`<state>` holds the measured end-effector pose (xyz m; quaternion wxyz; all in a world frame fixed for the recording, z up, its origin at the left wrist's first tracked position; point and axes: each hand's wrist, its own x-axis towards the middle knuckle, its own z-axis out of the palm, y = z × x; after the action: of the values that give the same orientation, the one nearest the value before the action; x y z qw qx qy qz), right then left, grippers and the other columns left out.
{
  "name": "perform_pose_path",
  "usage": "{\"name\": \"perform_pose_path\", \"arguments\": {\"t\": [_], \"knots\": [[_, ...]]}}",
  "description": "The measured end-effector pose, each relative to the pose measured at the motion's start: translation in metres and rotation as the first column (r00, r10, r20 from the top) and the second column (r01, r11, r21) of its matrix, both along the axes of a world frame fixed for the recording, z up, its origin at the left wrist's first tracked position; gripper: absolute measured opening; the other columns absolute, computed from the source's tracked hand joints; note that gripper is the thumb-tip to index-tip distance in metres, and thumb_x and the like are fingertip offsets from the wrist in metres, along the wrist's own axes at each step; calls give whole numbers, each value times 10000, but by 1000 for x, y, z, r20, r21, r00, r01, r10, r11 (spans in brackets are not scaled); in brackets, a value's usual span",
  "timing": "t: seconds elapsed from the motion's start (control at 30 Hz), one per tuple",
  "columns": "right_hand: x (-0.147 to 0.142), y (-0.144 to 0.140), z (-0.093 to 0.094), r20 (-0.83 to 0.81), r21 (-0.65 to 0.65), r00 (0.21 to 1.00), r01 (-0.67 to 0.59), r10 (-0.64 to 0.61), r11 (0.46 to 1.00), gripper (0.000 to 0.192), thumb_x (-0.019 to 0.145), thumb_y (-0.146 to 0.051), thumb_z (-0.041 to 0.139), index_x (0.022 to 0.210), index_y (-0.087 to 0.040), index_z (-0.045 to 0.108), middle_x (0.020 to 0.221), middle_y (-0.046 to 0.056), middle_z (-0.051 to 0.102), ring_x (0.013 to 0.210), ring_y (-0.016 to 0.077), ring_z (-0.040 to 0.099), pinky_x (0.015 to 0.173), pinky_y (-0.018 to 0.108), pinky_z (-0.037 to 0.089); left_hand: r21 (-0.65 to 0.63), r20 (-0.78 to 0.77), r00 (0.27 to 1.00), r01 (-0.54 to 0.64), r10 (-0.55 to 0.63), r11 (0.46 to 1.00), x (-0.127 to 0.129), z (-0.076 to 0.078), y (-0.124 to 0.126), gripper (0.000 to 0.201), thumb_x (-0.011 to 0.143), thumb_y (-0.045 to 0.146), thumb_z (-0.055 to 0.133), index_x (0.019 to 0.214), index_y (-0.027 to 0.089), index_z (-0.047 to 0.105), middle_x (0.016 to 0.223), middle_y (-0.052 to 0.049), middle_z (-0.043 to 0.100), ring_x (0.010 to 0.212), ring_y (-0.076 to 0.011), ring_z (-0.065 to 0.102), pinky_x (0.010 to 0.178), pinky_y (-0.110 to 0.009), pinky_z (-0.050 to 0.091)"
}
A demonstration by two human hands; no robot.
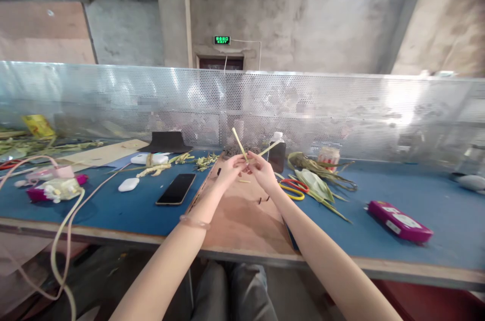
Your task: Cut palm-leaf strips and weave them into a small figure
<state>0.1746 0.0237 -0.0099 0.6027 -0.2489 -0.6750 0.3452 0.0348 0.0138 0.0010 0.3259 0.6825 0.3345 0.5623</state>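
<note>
Your left hand (229, 171) and right hand (264, 173) hide the lower ends of the pale strips (238, 142), your forearms (168, 263) are cut off by the bottom edge, and print on the magenta box (399, 221) is too small to read.

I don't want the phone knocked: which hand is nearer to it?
Left. The left hand is right of the phone; the right hand is farther right, past the left.

Sign (222, 40) above doorway (212, 63): green "安全出口", with "EXIT" beneath.
</note>
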Motion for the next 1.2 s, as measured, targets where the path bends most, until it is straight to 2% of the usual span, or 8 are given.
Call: {"name": "perform_pose_path", "arguments": {"t": [0.1, 0.2, 0.4, 0.67, 0.77, 0.97, 1.2], "knots": [[0, 4, -2, 57, 11, 997, -54, 53, 998, 571, 746, -241, 545, 1310, -244, 454, 1171, 66, 596, 677, 119, 616, 578, 263, 541, -12, 2, 1000, 9, -9, 1000, -3, 0, 1, 439, 741, 280, 630, 1159, 153, 579, 951, -108, 671, 658, -116, 598, 524, -190, 431], [-1, 8, -5, 63, 29, 992, -109, 107, 994, 634, 743, -199, 528, 1355, -289, 387, 1281, 66, 514, 676, 99, 599, 601, 269, 538, -17, -21, 1000, 10, -10, 1000, -5, 2, 0, 475, 749, 309, 629, 1194, 160, 561, 922, -101, 674, 614, -102, 573, 516, -187, 416], [2, 10, -6, 74, 3, 985, -158, 157, 987, 683, 723, -129, 493, 1370, -302, 359, 1340, 79, 448, 697, 95, 590, 665, 308, 539, -14, -41, 997, 62, -63, 998, -5, 4, -5, 518, 724, 300, 666, 1203, 143, 545, 923, -105, 667, 629, -116, 570, 480, -181, 390], [3, 11, -5, 101, -25, 977, -185, 187, 982, 695, 730, -139, 510, 1384, -303, 336, 1350, 79, 450, 670, 82, 587, 625, 281, 543, -17, -44, 999, 13, -14, 1000, -4, 2, -2, 466, 718, 272, 670, 1153, 142, 567, 898, -94, 672, 605, -120, 571, 507, -211, 431], [4, 9, -3, 89, -62, 968, -228, 233, 972, 706, 731, -141, 524, 1387, -310, 326, 1365, 70, 439, 674, 75, 587, 640, 280, 549, -9, -38, 999, 10, -11, 1000, -4, 2, -1, 436, 727, 289, 663, 1125, 128, 582, 848, -90, 676, 602, -121, 569, 548, -228, 447], [8, -1, 4, 101, -99, 940, -317, 327, 943, 744, 732, -131, 544, 1398, -340, 287, 1425, 51, 363, 707, 77, 593, 666, 288, 555, -14, -5, 1000, 20, -20, 1000, -8, -4, 10, 439, 736, 248, 637, 1154, 129, 569, 827, -85, 679, 603, -129, 585, 560, -237, 452], [12, -4, 6, 114, -103, 934, -327, 337, 940, 795, 707, -125, 582, 1390, -390, 274, 1498, 30, 216, 675, 56, 570, 704, 313, 568, -34, -24, 1000, -6, 5, 999, -13, -6, 15, 386, 736, 188, 613, 1116, 132, 575, 871, -89, 677, 681, -136, 605, 567, -214, 444]]}}
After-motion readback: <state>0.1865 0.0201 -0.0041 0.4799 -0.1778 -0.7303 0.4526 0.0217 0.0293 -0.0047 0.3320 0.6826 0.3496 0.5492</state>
